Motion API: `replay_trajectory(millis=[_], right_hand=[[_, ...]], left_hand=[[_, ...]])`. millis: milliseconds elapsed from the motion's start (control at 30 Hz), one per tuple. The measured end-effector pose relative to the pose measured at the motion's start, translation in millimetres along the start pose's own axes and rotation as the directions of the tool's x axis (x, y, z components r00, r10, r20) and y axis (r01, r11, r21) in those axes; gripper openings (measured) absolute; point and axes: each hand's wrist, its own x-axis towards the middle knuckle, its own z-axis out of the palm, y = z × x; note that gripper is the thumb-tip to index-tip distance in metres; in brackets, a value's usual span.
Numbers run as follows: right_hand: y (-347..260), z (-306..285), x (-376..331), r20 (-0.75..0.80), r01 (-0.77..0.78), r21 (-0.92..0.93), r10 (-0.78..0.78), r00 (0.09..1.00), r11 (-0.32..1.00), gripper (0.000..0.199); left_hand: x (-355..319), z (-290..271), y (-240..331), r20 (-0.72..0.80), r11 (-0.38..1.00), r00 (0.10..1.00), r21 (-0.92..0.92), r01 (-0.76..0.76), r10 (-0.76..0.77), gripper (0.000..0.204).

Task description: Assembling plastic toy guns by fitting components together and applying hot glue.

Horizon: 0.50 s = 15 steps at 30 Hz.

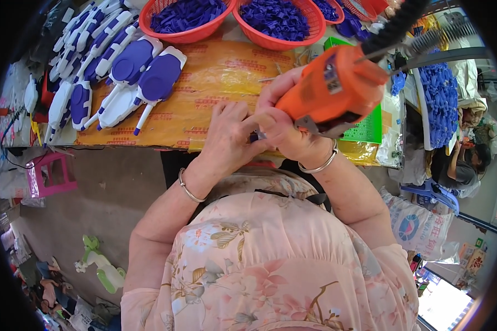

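My right hand (299, 135) is closed round the lower end of an orange power drill (328, 88), with its thumb bent in toward my left hand. The drill hangs at a tilt under a black cord and metal springs; its tip is hidden. My left hand (232, 132) is closed just beside it, thumb and fingertips pinching a small purple plastic piece (254, 136) that shows only in part. Both hands almost touch over the near edge of the worktable (215, 66), which is covered in printed yellow tape.
White-and-purple paddle-shaped plastic items (163, 77) lie piled at the left. Red baskets (190, 36) of purple parts stand along the back. A green basket (370, 128) sits behind the drill. A pink stool (51, 175) is on the floor at left; another person (466, 165) sits far right.
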Motion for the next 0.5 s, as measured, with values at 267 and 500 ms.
replay_trajectory(millis=[267, 500], right_hand=[[10, 0, -15, -0.204, 0.073, 0.058, -0.060, 0.977, 0.996, 0.046], [-5, -1, -14, -0.166, 0.001, 0.184, 0.031, 0.986, 0.983, 0.054]], left_hand=[[-4, -3, 2, -0.025, 0.994, 0.996, 0.067, -0.083, 0.085, 0.043], [-5, -5, 5, -0.003, 0.992, 0.999, 0.113, -0.048, 0.049, 0.046]])
